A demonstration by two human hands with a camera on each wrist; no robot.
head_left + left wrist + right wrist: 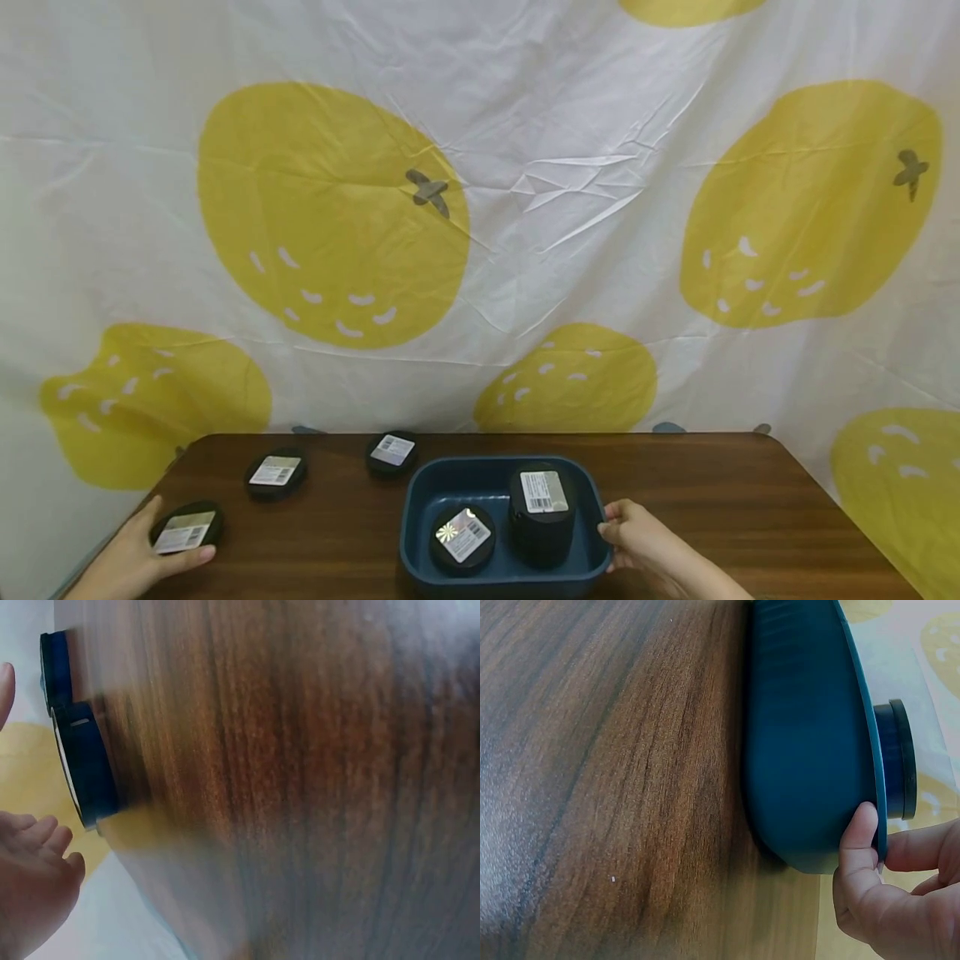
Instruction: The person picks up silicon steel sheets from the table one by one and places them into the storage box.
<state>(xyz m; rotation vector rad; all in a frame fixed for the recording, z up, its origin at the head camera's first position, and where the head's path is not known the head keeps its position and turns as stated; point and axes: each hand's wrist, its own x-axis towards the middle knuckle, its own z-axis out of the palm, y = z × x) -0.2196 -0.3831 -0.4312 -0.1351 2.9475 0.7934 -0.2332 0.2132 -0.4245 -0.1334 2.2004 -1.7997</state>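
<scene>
At the left of the table, my left hand (133, 550) is spread around a flat round black container (187, 527) with a white label. In the left wrist view, the fingers (37, 840) and thumb stand apart from the nearer container (91, 769). My right hand (637, 533) pinches the right rim of a blue rectangular bin (414, 533), thumb and fingers on either side of the rim in the right wrist view. Inside the bin lie one flat black container (462, 542) and, to its right, a taller black stack (542, 525) that rises above the rim.
Two more flat black containers with labels are on the table, one at the back left (276, 475) and one behind the bin's left corner (392, 454). Brown wooden tabletop (720, 475) extends right of the bin. A lemon-print cloth (570, 250) hangs behind the table.
</scene>
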